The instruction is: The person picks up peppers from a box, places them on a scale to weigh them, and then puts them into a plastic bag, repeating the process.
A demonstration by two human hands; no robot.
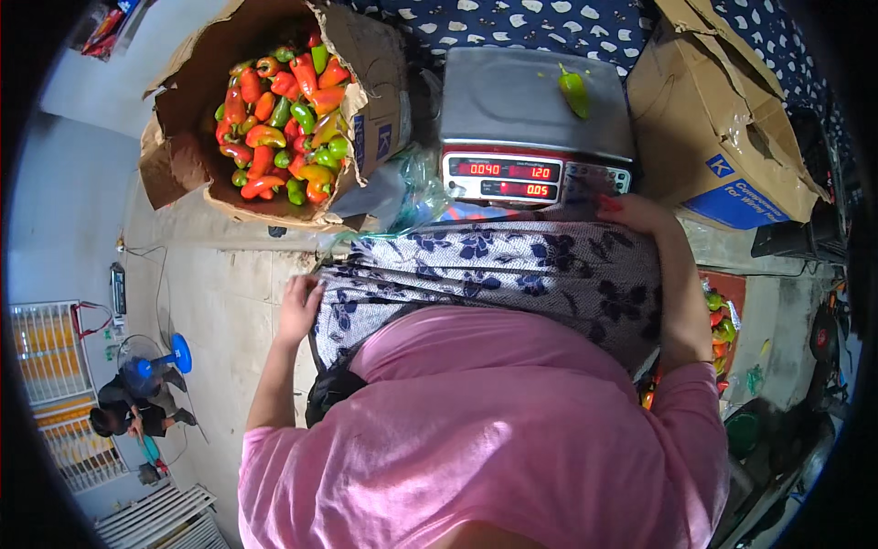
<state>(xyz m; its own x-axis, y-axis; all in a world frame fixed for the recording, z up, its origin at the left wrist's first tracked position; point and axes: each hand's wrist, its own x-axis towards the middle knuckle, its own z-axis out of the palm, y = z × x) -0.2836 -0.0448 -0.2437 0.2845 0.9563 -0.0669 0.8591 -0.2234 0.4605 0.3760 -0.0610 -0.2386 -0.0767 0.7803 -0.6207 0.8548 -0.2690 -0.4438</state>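
Head view. Left hand (299, 308): open, fingers spread, resting on the left edge of the blue-flowered cloth (494, 274) at the waist; holds nothing. Right hand (631, 212): fingers bent loosely at the front right corner of the digital scale (535, 128), touching its keypad; closes on nothing. Hands well apart, the cloth between them. Green pepper (574, 93): alone on the scale pan, up and slightly left of the right hand, long axis near upright, leaning left at the top. Right hand is nearer. Torn cardboard box (183, 137) of red, orange and green peppers (283, 119): upper left, beyond the left hand.
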